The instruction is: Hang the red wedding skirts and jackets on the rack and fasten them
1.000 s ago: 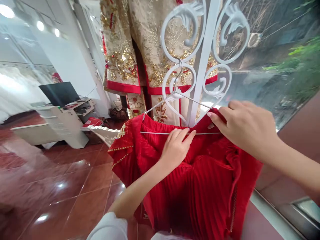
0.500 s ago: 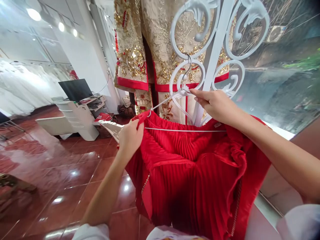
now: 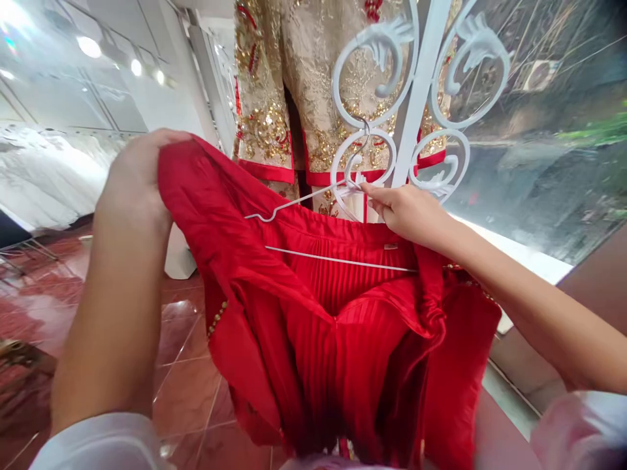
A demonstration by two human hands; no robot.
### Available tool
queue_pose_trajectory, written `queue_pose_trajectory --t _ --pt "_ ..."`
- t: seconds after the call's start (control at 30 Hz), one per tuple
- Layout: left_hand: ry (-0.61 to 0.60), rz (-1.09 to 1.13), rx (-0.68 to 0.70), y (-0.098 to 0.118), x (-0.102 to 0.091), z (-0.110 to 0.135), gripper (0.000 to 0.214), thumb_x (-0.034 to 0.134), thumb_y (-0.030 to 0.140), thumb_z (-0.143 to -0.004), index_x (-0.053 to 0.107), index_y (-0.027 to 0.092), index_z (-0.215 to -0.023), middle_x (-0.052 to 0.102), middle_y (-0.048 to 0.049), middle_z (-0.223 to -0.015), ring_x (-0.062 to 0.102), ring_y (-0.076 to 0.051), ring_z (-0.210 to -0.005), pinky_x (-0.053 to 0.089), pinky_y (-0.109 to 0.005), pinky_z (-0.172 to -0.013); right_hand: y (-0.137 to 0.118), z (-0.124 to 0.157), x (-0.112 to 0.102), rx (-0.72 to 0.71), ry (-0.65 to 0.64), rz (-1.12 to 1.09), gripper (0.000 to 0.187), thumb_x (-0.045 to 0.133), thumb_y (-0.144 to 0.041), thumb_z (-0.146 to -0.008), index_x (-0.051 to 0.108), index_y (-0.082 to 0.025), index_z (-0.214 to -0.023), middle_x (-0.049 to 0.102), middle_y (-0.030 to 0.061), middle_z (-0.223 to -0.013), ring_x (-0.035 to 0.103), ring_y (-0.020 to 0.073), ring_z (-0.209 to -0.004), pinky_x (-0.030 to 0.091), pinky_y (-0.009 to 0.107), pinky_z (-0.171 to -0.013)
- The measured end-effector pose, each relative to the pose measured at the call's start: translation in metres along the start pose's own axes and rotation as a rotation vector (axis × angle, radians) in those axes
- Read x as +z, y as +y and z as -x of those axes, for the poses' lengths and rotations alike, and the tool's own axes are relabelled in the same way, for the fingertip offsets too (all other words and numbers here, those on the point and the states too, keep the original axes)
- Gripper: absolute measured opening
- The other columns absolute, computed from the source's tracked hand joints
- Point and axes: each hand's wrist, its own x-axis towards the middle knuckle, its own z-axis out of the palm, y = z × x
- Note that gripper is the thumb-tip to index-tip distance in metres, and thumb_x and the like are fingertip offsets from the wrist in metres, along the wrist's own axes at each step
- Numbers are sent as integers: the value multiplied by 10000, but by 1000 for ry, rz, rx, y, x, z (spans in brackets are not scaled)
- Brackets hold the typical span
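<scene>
A red pleated dress [image 3: 343, 326] hangs in front of me on a thin white wire hanger [image 3: 337, 261]. The hanger's hook is caught in a scroll of a white ornate metal stand [image 3: 406, 98]. My left hand [image 3: 137, 176] is closed on the dress's left shoulder and holds it lifted up and off the hanger's left end. My right hand [image 3: 401, 209] pinches the hanger near the base of its hook, right by the stand.
Behind the stand hangs a gold embroidered garment with red trim [image 3: 294, 98]. A glass window [image 3: 539, 130] fills the right side, with a ledge below it. Glossy red floor tiles [image 3: 186, 365] spread to the left, and white gowns [image 3: 44, 170] hang at the far left.
My left hand has lifted the dress's left shoulder up and to the left, off the hanger's end. My right hand has stayed at the hanger's neck.
</scene>
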Motion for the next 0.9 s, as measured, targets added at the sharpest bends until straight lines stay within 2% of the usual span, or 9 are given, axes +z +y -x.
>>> queue_pose_trajectory --t 0.07,0.17,0.3,0.37,0.47,0.57,0.63,0.77,0.9 --pt "9 158 -139 14 0 21 106 526 251 -763 536 185 -681 545 -7 -626 534 -146 -639 477 -321 -609 2 -1 5 -52 28 -146 411 436 -212 -856 586 -163 -1235 701 88 -909 636 214 -821 446 283 -684" --pt "-202 146 -80 6 11 67 162 518 289 -754 515 164 -652 467 26 -573 448 -92 -541 384 -244 -538 6 -2 14 -101 75 -392 411 418 -263 -868 596 -135 -1216 685 65 -831 620 191 -789 454 285 -677" --pt "-676 -405 105 -31 33 119 391 527 356 -775 380 176 -461 331 33 -427 330 -88 -414 215 -251 -466 10 -5 21 -95 52 -549 425 429 -332 -871 596 -134 -1208 556 -15 -573 496 116 -547 386 247 -549" --pt "-776 -711 209 -41 48 134 418 437 399 -849 445 173 -498 413 7 -454 408 -122 -438 235 -263 -489 10 -5 21 -77 32 -545 433 449 -362 -865 599 -133 -1200 478 -46 -503 413 92 -475 329 232 -506" --pt "-670 -833 386 -39 80 148 394 370 428 -898 579 172 -686 564 -37 -604 533 -179 -569 306 -279 -534 8 -1 18 -7 111 -431 404 481 -380 -846 656 -115 -1096 496 -31 -510 401 91 -463 306 241 -507" --pt "-509 -699 683 -36 119 160 282 408 383 -902 593 170 -905 619 -67 -837 558 -210 -792 375 -305 -646 6 16 11 57 262 -139 336 517 -360 -812 688 -125 -981 630 55 -712 508 134 -577 346 263 -566" --pt "-453 -600 815 -41 142 166 238 429 348 -902 592 176 -928 609 -67 -873 521 -219 -862 380 -324 -707 7 32 3 135 244 68 312 559 -375 -774 684 -141 -938 648 84 -780 529 163 -616 339 273 -564" --pt "-358 -378 809 -61 162 171 260 401 270 -924 612 184 -798 600 -36 -738 449 -181 -749 375 -310 -709 15 57 -8 254 -35 70 290 493 -346 -817 564 -170 -598 513 20 -507 397 119 -459 273 266 -492" --pt "-275 -171 754 -73 162 173 202 476 244 -900 605 169 -764 624 -21 -718 451 -164 -773 400 -270 -732 30 63 -4 290 -9 -249 425 402 -398 -879 381 -195 -506 375 -26 -453 318 93 -434 255 257 -467"
